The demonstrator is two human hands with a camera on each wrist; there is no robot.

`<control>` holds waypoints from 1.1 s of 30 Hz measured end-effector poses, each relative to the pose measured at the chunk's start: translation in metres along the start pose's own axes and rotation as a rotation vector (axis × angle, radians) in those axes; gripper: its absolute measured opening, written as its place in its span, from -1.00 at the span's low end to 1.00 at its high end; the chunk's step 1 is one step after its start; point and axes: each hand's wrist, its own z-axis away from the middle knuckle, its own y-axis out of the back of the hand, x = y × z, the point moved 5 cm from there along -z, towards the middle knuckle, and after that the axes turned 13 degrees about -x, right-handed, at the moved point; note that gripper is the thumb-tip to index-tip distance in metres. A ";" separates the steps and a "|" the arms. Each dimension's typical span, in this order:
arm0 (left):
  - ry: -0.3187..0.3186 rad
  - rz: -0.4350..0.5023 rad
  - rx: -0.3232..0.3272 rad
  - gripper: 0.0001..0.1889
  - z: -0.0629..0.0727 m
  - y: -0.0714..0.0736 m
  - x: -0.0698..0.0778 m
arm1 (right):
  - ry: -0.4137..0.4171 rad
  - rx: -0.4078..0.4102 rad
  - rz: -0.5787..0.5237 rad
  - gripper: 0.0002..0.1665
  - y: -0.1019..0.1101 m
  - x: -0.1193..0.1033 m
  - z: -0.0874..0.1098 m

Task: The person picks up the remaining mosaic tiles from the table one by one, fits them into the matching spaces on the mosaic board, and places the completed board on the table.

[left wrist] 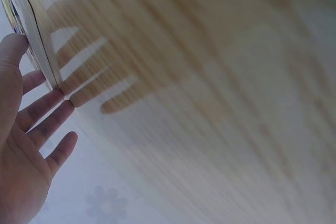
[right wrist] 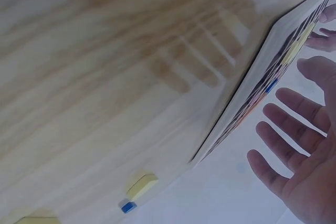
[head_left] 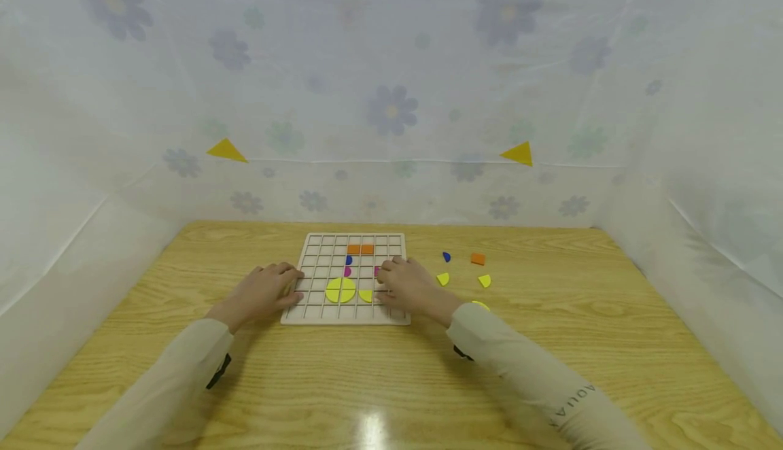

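Observation:
A pale wooden grid board point(head_left: 345, 323) lies flat on the table, bearing thin flat pieces. On it are two orange rectangles point(head_left: 354, 249), a blue half-round point(head_left: 349, 260), a magenta half-round point(head_left: 347, 272), a yellow circle of quarter pieces point(head_left: 333, 285) and a separate yellow quarter piece point(head_left: 366, 295). My left hand point(head_left: 263, 291) touches the board's left edge with extended fingertips. Over the board's right side is my right hand point(head_left: 414, 288), fingers loosely spread, nothing visible in it. A magenta piece point(head_left: 376, 271) shows beside its fingertips, partly covered.
Right of the board lie a loose blue piece point(head_left: 446, 257), an orange rectangle point(head_left: 478, 259) and yellow pieces point(head_left: 484, 281), one partly hidden by the right sleeve point(head_left: 508, 348). Flower-printed white sheeting point(head_left: 391, 192) walls the table point(head_left: 342, 382) at back and sides.

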 end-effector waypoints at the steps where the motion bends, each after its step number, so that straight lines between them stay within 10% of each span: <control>1: 0.000 -0.001 0.000 -0.55 0.000 0.000 0.000 | -0.003 0.006 -0.004 -0.66 0.000 0.002 0.001; 33: -0.004 -0.004 0.008 -0.56 0.000 -0.001 -0.001 | -0.139 0.132 -0.146 -0.71 -0.015 0.078 0.051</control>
